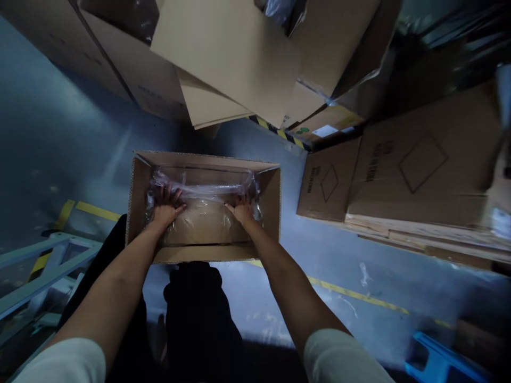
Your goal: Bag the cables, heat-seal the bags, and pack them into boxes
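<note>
An open cardboard box (207, 253) stands below me with its top facing up. Inside it lies clear plastic film (207, 190), bunched along the far side and spread over the bottom. My left hand (165, 206) reaches into the left end of the box, fingers spread on the film. At the right end, my right hand (241, 208) rests on the film too, its thumb stretched inward and its fingers partly hidden by the plastic. Both palms face down, and neither hand grasps anything that I can see.
Large cardboard boxes (423, 159) stand on a wooden pallet (423, 239) at right. Leaning cardboard sheets (231, 53) and more cartons fill the far side. A pale metal frame (43, 276) is at left, a blue plastic stool (439, 359) at lower right. Yellow tape (359, 296) marks the floor.
</note>
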A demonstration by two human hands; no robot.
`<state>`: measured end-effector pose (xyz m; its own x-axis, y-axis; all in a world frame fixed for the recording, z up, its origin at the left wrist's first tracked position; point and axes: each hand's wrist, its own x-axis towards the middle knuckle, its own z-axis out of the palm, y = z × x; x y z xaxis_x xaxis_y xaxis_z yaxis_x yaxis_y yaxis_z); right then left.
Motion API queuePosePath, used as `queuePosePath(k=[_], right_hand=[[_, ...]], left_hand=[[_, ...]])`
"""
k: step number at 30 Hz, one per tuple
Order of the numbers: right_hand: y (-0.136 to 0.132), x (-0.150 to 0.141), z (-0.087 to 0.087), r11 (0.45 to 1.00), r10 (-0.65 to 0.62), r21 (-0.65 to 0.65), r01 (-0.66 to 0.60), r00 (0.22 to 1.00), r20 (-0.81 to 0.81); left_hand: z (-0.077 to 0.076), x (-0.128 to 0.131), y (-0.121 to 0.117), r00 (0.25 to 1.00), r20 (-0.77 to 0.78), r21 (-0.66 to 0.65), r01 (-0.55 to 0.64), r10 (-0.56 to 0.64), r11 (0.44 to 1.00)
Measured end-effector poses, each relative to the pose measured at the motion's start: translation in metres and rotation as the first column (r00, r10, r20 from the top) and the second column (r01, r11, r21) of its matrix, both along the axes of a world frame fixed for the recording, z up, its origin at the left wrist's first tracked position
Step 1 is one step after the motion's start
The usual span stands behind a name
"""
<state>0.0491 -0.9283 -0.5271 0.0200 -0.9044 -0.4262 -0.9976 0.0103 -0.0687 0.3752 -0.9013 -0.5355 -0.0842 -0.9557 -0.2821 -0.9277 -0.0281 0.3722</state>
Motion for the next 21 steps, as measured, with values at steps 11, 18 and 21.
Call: queuePosePath(k=[11, 18, 21], right_hand=[[0.038, -0.017, 0.133, 0.988, -0.047, -0.138, 0.063, 0.992, 0.115], [0.051, -0.056, 0.18, 0.836, -0.519, 0.015, 0.549, 0.78, 0.349], [0.04, -0.05, 0.177, 0.89, -0.439, 0.073, 0.45, 0.804, 0.401]], left_hand=[[0.12, 0.059, 0.076, 0.893, -0.367, -0.268, -0.372, 0.263, 0.889], [0.137, 0.042, 0.136, -0.169, -0.414, 0.763, -0.6, 0.894, 0.24], [0.126, 0.021, 0.143, -0.355, -0.412, 0.767, -0.633, 0.839, 0.109]])
